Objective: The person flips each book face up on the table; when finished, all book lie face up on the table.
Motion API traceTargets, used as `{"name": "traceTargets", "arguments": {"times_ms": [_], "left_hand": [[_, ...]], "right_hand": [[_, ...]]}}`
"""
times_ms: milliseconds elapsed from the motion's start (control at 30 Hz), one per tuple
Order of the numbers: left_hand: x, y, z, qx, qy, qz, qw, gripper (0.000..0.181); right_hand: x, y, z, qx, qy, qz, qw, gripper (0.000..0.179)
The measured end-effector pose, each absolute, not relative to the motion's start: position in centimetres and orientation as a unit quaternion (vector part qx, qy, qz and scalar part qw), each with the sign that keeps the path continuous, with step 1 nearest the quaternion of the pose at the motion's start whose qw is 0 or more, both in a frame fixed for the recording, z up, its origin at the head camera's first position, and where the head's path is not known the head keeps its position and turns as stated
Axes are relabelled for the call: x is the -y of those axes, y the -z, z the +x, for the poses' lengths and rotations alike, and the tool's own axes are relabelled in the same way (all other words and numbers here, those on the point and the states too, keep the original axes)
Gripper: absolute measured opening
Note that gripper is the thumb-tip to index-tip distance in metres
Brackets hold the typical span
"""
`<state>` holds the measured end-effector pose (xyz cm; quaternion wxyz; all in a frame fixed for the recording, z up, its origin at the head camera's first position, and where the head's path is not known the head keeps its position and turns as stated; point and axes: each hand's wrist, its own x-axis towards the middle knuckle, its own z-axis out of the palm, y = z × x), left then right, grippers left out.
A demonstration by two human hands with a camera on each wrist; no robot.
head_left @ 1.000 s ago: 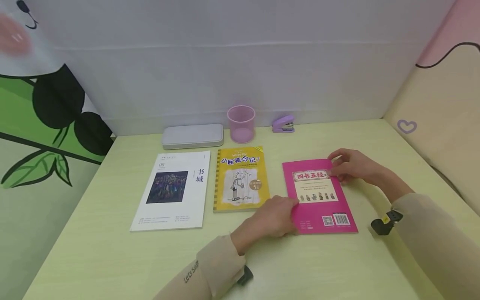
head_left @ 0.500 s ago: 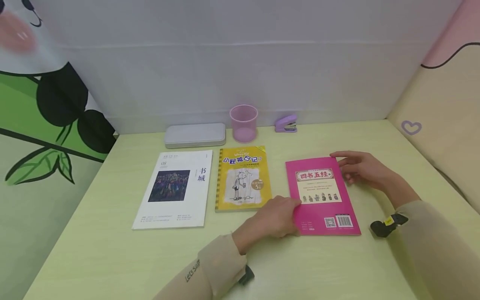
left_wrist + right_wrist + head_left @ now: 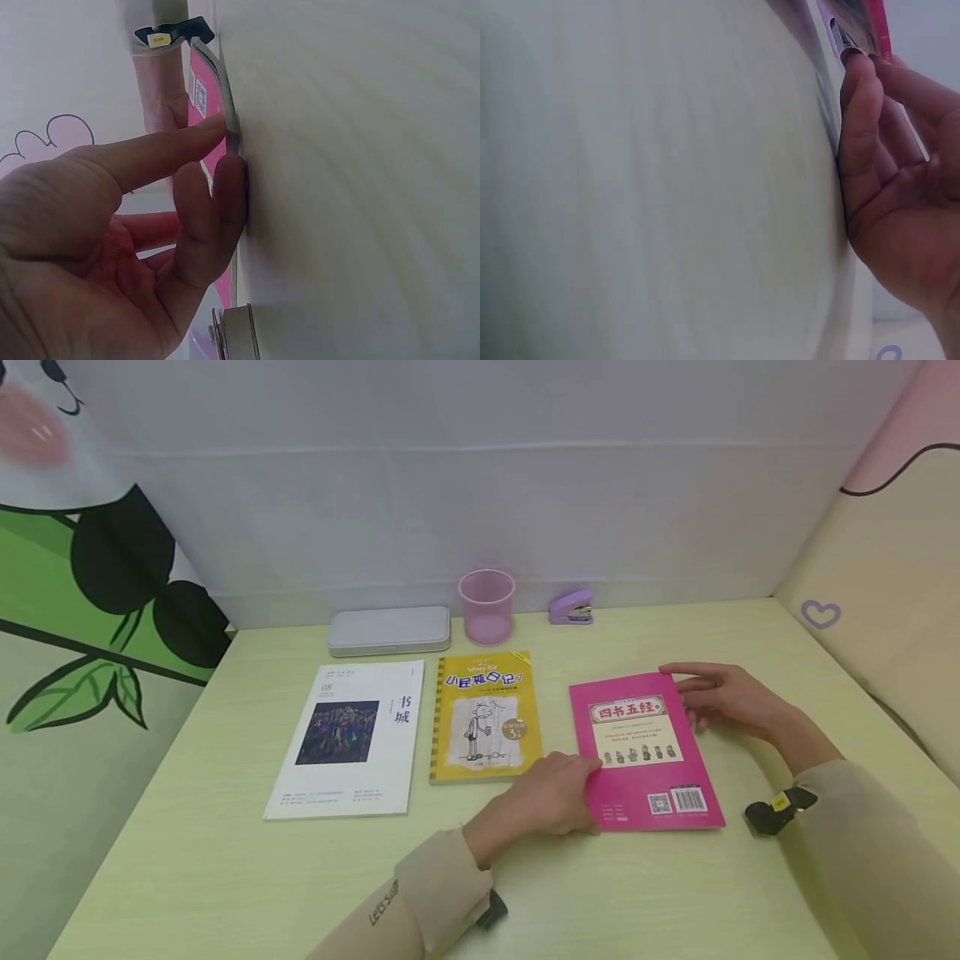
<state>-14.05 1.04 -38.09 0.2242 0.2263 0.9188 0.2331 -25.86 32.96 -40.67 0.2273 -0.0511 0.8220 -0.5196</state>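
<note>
A pink book point(image 3: 645, 785) with a cream title panel lies at the right of the table. My left hand point(image 3: 555, 793) pinches its left edge; in the left wrist view the thumb point(image 3: 199, 136) is on top, with curled fingers at the edge near the table. At the upper right corner, my right hand point(image 3: 723, 697) holds the edge, which looks slightly raised. The right wrist view shows those fingertips point(image 3: 860, 71) against the book, with the grip partly hidden. Left of it lie a yellow comic book point(image 3: 487, 718) and a white magazine point(image 3: 390, 760).
Along the back stand a grey-white flat case point(image 3: 390, 628), a translucent pink cup point(image 3: 487, 610) and a purple stapler point(image 3: 572, 607). A white curtain-like backdrop point(image 3: 480, 502) rises behind the pale table point(image 3: 300, 877).
My right hand has shifted slightly right at the pink book's upper corner, its thumb leaving the cover. That corner looks a little higher. My left hand stays at the left edge.
</note>
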Motion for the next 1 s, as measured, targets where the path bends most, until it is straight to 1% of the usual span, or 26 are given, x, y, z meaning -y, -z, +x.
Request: {"name": "traceTargets", "arguments": {"times_ms": [133, 267, 533, 800, 1000], "left_hand": [[-1.0, 38.1, -14.0, -0.918, -0.237, 0.218, 0.232, 0.078], [-1.1, 38.2, -14.0, -0.917, -0.242, 0.209, 0.237, 0.081], [-1.0, 38.3, -14.0, -0.921, -0.238, 0.195, 0.238, 0.091], [-1.2, 38.6, -13.9, -0.926, -0.225, 0.193, 0.234, 0.092], [-1.3, 38.3, -13.6, -0.932, -0.208, 0.196, 0.222, 0.086]], "right_hand": [[-33.1, 40.6, -25.8, -0.82, 0.519, -0.063, 0.231, 0.063], [-33.3, 40.4, -25.6, -0.82, 0.519, -0.068, 0.231, 0.065], [-33.4, 40.1, -25.2, -0.823, 0.517, -0.075, 0.222, 0.065], [-33.3, 39.7, -25.1, -0.828, 0.518, -0.083, 0.197, 0.059], [-33.2, 39.2, -25.2, -0.83, 0.521, -0.089, 0.18, 0.05]]}}
